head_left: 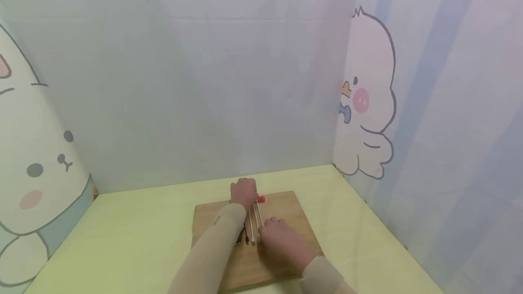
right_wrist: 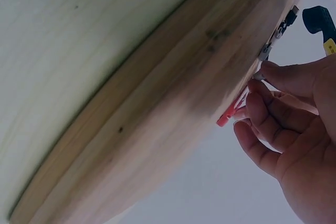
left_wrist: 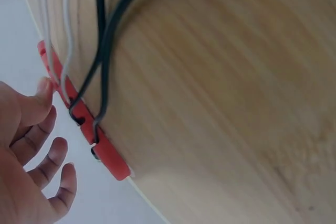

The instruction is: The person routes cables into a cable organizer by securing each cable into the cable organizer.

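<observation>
A red cable holder (left_wrist: 110,160) with notches lies along the far edge of the wooden board (head_left: 283,205). Two black cables (left_wrist: 106,51) run into its notches, and white cables (left_wrist: 67,19) run to it alongside. At the holder, my left hand (head_left: 244,193) pinches the outer white cable, its other fingers loosely bent. Nearer to me, my right hand (head_left: 286,242) pinches a white cable's plug (right_wrist: 258,75) between thumb and forefinger. Left of that hand, a white plug (head_left: 253,241) and a black plug (head_left: 247,240) lie side by side on the board.
The board rests on a pale yellow tabletop (head_left: 135,230). A grey wall (head_left: 212,85) rises behind the table, and a right-hand wall (head_left: 441,158) bears a cartoon chick. In the right wrist view, a black object (right_wrist: 316,20) with a yellow label appears beyond the hand.
</observation>
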Motion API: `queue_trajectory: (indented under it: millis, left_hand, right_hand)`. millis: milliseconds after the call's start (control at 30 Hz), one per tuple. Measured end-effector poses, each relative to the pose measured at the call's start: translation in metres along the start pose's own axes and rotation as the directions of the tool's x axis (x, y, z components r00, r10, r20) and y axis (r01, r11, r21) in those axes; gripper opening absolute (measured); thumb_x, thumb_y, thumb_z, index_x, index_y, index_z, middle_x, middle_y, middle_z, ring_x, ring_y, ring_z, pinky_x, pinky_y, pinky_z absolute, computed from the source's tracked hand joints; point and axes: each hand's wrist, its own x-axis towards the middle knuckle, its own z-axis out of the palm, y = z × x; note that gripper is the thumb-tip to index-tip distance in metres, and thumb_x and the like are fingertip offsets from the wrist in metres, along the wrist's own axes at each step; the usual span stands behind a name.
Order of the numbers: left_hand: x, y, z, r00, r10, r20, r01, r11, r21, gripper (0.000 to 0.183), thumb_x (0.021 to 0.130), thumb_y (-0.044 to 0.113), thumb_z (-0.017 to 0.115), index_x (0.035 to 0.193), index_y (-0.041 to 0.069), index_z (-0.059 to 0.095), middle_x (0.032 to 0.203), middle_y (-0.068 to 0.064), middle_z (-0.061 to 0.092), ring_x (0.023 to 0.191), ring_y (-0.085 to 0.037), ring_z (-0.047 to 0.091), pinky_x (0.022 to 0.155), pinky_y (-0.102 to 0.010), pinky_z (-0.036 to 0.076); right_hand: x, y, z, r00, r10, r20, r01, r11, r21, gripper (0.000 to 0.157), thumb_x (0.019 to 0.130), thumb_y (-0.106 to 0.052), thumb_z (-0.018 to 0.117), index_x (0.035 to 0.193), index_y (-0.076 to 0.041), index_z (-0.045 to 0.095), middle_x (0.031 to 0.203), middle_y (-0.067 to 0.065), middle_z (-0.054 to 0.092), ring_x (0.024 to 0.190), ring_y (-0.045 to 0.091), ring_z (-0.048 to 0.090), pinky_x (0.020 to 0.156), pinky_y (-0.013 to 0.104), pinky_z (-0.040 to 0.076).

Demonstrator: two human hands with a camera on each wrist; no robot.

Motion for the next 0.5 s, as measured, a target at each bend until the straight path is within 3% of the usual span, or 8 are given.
queue_trajectory:
  millis: [200, 500]
  left_hand:
    - [0.005, 0.000, 0.002, 0.999, -0.004, 0.032, 0.004, 1.000, -0.017, 0.006, 0.084, 0.020, 0.071, 0.081, 0.015, 0.068, 0.081, 0.000, 0.068, 0.087, -0.023, 0.061, 0.080, -0.051, 0.049]
    - [0.016, -0.015, 0.016, 0.991, 0.001, 0.135, 0.021, 0.987, -0.162, 0.009, 0.085, 0.031, 0.073, 0.085, 0.022, 0.076, 0.099, 0.000, 0.071, 0.103, -0.030, 0.057, 0.083, -0.058, 0.048]
  right_hand:
    - [0.000, 0.002, 0.005, 1.000, -0.016, -0.007, 0.016, 1.000, 0.006, 0.006, 0.087, -0.023, 0.068, 0.088, -0.018, 0.068, 0.081, -0.001, 0.060, 0.078, 0.014, 0.052, 0.076, 0.034, 0.049]
    - [-0.004, 0.000, 0.007, 0.999, -0.004, 0.039, 0.003, 1.000, 0.021, 0.005, 0.085, -0.021, 0.069, 0.089, -0.018, 0.071, 0.087, -0.001, 0.060, 0.082, 0.014, 0.051, 0.082, 0.034, 0.049]
